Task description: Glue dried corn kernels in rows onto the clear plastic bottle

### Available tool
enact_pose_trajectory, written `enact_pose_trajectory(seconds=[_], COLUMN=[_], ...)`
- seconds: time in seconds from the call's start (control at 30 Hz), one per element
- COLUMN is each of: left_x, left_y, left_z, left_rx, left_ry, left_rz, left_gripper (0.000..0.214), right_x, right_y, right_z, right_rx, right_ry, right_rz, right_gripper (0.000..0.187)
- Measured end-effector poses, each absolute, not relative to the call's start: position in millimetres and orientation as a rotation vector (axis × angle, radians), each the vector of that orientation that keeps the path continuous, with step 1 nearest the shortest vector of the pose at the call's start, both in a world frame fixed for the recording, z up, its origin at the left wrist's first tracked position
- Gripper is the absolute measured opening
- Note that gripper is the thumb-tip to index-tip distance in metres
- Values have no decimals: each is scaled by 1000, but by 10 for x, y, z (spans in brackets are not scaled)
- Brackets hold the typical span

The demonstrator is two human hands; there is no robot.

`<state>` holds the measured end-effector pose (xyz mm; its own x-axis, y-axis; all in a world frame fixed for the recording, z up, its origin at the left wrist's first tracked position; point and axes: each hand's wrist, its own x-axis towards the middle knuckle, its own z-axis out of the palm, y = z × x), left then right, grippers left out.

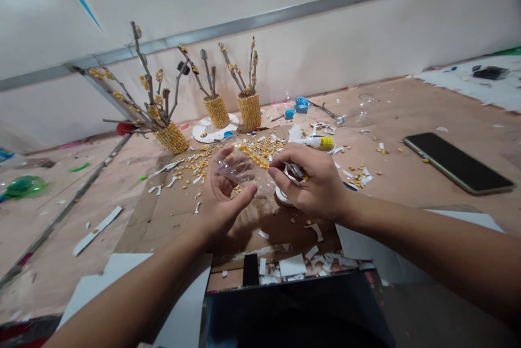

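Note:
My left hand (222, 190) is curled around a clear plastic bottle piece (234, 166), its thumb stretched along the near side. A row of yellow corn kernels (254, 157) runs along the plastic's upper edge. At the right end of that row, my right hand (311, 177) is closed with thumb and forefinger pinched together; whatever sits between the fingertips is too small to make out. Loose corn kernels (268, 146) lie scattered on the cardboard (163, 217) around both hands. Behind the right hand lies a white glue bottle with a yellow label (323, 143).
Behind stand kernel-covered pots (249, 110) holding twigs, one on a white disc (199, 133). A phone (459, 162) lies at right. Blue bottle caps (288, 114), a clear bottle part (362, 112), white scraps (293, 265) and a green plastic piece (26, 187) are strewn about.

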<state>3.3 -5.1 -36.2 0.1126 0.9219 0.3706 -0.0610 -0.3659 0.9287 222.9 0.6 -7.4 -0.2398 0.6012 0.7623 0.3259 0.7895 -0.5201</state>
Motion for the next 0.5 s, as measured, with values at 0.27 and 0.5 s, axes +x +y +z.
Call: enact_pose_trajectory(seconds=[0.27, 0.5], left_x=[-60, -261], left_y=[74, 373], left_z=[-350, -415], left_rx=[1493, 1714], left_ry=[859, 1012], left_rz=[1308, 1151], left_gripper=[85, 82], right_x=[2237, 2389], right_y=[32, 366], right_z=[7, -70], right_rx=[-843, -1016], right_ry=[-1706, -1588], right_rz=[388, 450], right_gripper=[10, 12])
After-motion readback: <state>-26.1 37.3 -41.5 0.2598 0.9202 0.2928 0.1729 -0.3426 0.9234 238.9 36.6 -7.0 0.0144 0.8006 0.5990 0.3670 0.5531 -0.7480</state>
